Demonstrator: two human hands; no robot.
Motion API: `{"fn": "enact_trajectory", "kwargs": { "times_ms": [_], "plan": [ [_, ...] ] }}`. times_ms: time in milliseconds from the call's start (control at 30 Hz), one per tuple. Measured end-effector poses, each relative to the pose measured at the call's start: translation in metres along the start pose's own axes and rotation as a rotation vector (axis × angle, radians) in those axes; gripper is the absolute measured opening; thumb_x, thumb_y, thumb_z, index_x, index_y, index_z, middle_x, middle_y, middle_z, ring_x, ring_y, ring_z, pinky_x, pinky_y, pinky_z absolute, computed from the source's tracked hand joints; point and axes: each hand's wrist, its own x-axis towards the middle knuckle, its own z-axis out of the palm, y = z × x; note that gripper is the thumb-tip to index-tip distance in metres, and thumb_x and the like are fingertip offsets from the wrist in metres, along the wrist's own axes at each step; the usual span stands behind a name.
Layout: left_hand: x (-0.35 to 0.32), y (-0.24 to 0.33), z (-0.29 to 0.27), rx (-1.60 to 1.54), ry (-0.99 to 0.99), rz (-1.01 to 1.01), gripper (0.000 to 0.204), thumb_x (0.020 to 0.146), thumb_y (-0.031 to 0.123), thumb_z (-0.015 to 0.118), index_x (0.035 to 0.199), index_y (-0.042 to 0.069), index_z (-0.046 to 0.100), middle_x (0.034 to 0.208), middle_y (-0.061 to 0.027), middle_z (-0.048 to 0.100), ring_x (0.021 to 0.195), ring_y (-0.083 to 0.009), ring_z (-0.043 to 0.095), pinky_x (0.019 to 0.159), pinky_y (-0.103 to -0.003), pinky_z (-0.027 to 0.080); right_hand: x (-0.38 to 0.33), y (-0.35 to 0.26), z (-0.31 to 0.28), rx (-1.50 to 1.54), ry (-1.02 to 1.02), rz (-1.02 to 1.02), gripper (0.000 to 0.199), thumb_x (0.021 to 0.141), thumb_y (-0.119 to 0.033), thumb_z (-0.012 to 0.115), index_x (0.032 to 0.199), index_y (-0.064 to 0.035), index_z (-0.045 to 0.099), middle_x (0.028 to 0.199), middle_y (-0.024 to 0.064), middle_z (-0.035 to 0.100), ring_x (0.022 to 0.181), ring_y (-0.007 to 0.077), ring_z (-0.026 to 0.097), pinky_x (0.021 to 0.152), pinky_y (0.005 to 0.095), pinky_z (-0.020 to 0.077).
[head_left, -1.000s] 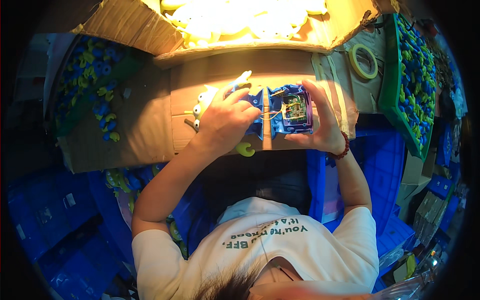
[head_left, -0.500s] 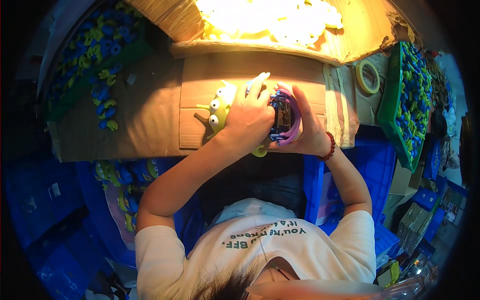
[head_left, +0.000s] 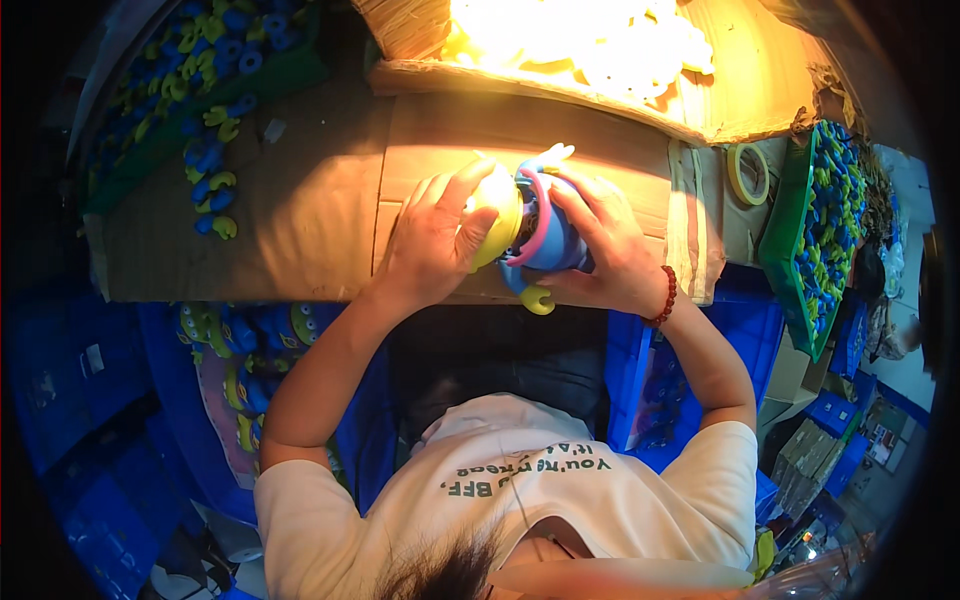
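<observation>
My left hand (head_left: 430,240) is wrapped round a yellow-green toy head (head_left: 500,220), its fingers over the far side and its thumb on the near side. In my right hand (head_left: 620,250) lies a blue toy body (head_left: 563,240) with a pinkish-purple collar ring (head_left: 545,220). The head's open side faces the collar, and a narrow dark gap shows between them; whether they touch I cannot tell. A yellow-green toy hand (head_left: 538,299) on a blue arm sticks out toward me. The eyes of the head are hidden from view.
Cardboard (head_left: 300,220) covers the bench. At the back is a brightly lit cardboard box (head_left: 560,85) of pale parts. A tape roll (head_left: 748,175) and a green tray (head_left: 783,250) of small blue and yellow-green parts lie right; similar loose parts (head_left: 210,185) lie left. Blue bins (head_left: 365,420) flank my lap.
My left hand has moved from the body's opening to the head and brought it rightward against the collar. My right hand has turned the body so its opening faces left.
</observation>
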Motion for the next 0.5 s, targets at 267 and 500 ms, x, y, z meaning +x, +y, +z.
{"fn": "enact_trajectory", "kwargs": {
  "times_ms": [267, 500],
  "plan": [
    [0.005, 0.002, -0.001, 0.046, 0.004, 0.031, 0.050, 0.104, 0.046, 0.048, 0.135, 0.007, 0.052, 0.122, -0.0219, 0.062, 0.113, -0.0425, 0.055, 0.099, -0.049, 0.044, 0.013, -0.011, -0.008, -0.140, -0.145, 0.019, 0.095, 0.067, -0.032, 0.088, 0.149, -0.0084, 0.045, 0.136, 0.0257, 0.050, 0.128, 0.0433, 0.050, 0.110, 0.0594, 0.0337],
    [0.010, 0.005, 0.001, 0.044, -0.032, 0.003, 0.047, 0.101, 0.039, 0.056, 0.135, 0.007, 0.052, 0.124, -0.0224, 0.059, 0.115, -0.0425, 0.054, 0.098, -0.049, 0.045, 0.024, -0.013, -0.014, -0.192, -0.234, -0.018, 0.093, 0.068, -0.032, 0.086, 0.147, -0.0047, 0.045, 0.131, 0.0287, 0.052, 0.125, 0.0438, 0.051, 0.109, 0.0555, 0.0374]
  ]
}}
